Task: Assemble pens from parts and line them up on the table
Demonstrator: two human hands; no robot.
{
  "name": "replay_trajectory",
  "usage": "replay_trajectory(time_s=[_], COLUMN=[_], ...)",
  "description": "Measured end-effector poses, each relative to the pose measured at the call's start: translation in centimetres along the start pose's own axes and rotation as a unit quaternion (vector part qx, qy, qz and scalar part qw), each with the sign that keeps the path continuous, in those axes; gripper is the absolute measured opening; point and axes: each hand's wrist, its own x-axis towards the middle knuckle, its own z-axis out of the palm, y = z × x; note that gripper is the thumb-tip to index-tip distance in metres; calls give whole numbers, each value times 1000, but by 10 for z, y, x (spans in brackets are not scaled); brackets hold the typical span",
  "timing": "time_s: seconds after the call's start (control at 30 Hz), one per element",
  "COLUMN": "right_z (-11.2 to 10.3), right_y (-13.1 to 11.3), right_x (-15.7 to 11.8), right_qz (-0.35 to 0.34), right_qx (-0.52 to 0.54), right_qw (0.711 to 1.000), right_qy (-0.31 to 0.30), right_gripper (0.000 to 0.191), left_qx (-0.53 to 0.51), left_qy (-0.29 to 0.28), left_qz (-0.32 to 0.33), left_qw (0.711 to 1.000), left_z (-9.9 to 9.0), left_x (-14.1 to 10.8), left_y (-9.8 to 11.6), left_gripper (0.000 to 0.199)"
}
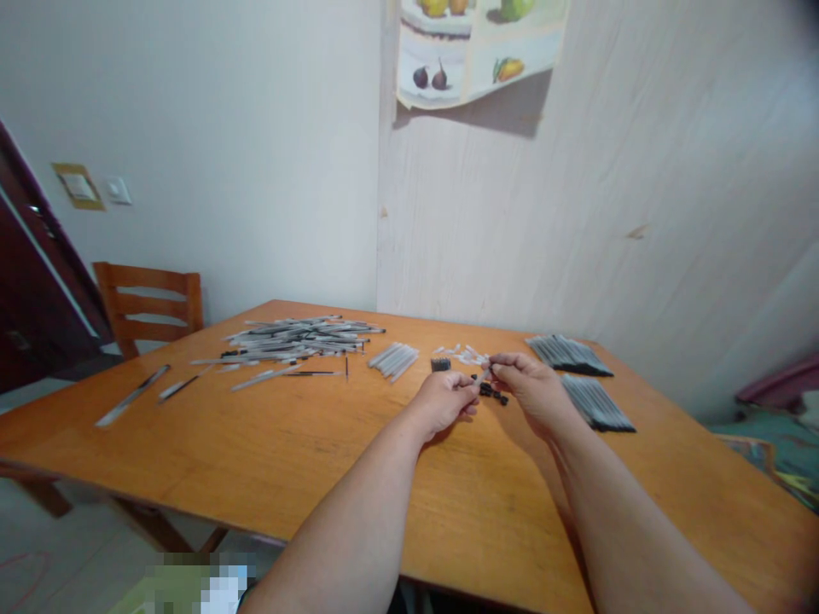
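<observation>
My left hand [449, 397] and my right hand [519, 381] are close together over the table's middle right. Between their fingertips is a small clear piece [485, 374], pinched at its left end by my left hand. The right fingers close on its other end, where something dark shows. Small black caps [494, 393] lie just beneath the hands. Behind them are small clear pieces [458, 351] and a little group of black parts [441, 364]. Clear tubes [393, 362] lie side by side left of these.
A large heap of pens [300, 338] covers the back left of the wooden table [256, 452], with loose ones nearer the left edge. Two neat rows of black-ended pens [568, 354] [598, 402] lie right of my right hand. A chair [150, 305] stands behind at left.
</observation>
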Motion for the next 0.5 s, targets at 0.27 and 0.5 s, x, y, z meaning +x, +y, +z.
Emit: replay_trajectory(time_s=[0.27,0.5], right_z=[4,4], right_y=[-8,-9], right_x=[-4,-4], right_qz=[1,9], right_qx=[10,16], right_qw=[1000,1000], right_qy=[6,-1], right_gripper=[25,23], left_qx=[7,17], left_qy=[5,6], left_qz=[0,-3], left_qw=[1000,1000], left_z=[-1,-1], left_x=[0,0], left_y=[0,0], left_gripper=[29,31])
